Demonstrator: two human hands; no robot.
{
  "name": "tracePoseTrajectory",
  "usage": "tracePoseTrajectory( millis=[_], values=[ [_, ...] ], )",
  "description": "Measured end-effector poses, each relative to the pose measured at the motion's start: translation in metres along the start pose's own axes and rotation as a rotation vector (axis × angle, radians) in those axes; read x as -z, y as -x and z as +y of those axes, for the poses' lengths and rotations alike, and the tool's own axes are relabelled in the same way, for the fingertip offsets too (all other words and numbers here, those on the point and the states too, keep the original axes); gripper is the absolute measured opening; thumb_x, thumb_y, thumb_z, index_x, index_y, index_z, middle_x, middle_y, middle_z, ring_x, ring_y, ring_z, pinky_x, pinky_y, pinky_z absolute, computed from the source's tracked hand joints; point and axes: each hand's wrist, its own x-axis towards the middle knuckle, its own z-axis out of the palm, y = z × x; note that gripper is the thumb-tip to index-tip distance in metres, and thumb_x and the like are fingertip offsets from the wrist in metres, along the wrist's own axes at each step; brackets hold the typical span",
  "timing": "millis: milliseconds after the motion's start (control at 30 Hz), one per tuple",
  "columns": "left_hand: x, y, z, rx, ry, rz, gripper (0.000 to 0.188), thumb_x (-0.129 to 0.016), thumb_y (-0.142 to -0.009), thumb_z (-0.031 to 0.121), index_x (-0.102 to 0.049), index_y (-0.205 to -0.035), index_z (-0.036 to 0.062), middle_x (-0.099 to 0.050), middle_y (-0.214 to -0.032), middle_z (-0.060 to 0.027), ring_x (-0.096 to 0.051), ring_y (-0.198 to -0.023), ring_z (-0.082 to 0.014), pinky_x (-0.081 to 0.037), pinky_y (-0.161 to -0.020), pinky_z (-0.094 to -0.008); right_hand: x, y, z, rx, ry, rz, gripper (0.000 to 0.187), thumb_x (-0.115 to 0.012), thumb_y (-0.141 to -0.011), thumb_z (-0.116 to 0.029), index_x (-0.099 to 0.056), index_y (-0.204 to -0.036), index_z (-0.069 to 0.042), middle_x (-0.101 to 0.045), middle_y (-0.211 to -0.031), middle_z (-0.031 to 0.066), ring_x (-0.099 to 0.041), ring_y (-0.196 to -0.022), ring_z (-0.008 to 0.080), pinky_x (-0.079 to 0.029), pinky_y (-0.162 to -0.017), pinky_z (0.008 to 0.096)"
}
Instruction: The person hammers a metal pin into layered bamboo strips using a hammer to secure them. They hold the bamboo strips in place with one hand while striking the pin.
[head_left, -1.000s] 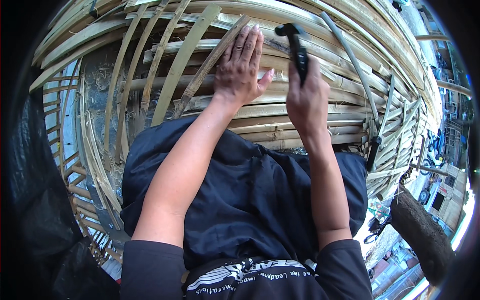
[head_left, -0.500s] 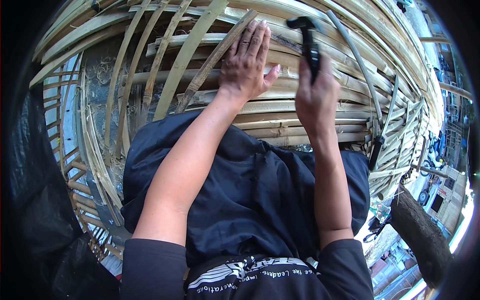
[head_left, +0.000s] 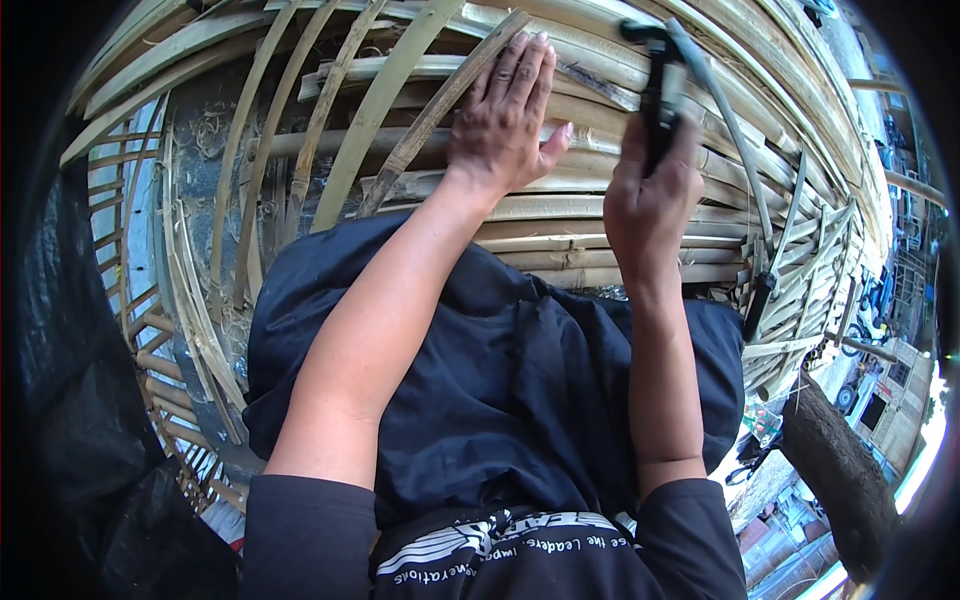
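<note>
"What lies nearest?"

"A black short-sleeved shirt (head_left: 510, 560), cut off by the lower edge. Crumpled dark navy cloth (head_left: 500, 360) spreads over the lap, below both hands' fingers."

"And the left hand (head_left: 500, 125)?"

"Its fingers lie straight and side by side, thumb spread, gripping nothing. They rest flat over a slim brown bamboo strip (head_left: 425, 140), covering part of it; I can't tell how hard they press."

"The right hand (head_left: 655, 205)?"

"Closed around a black-headed hammer (head_left: 660, 110). The fist hides the lower handle, and the raised head, just beyond those fingers, is blurred."

"What surrounds them?"

"A flat greenish bamboo strip (head_left: 385, 110), left of the left fingers, runs out at the top edge. Pale split bamboo slats (head_left: 575, 207) lie beneath and between the hands. Right of the right fingers, a thin grey-blue rod (head_left: 740, 150) slants toward a black handle (head_left: 762, 297); the hammer overlaps its top."

"Farthest?"

"A thick brown log (head_left: 840, 470), well below and right of the right fingers, then yard clutter (head_left: 900, 280), too small and warped to make out."
</note>
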Motion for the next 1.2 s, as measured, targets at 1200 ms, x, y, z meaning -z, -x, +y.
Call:
tracePoseTrajectory(
  millis=[1200],
  values=[
    [-0.003,0.000,0.001,-0.020,0.008,0.020,0.088,-0.066,-0.088,0.050,-0.038,-0.156,0.0015,-0.038,-0.162,-0.0141,-0.032,-0.152,-0.0312,-0.025,-0.125,-0.0471,-0.017,0.003,0.015,0.055,-0.122,0.244,0.021,-0.063,-0.101,-0.015,-0.052,-0.110,0.000,-0.066,-0.083,0.0322,-0.064,-0.074,0.0534,-0.050,-0.064,0.0518]
  ],
)
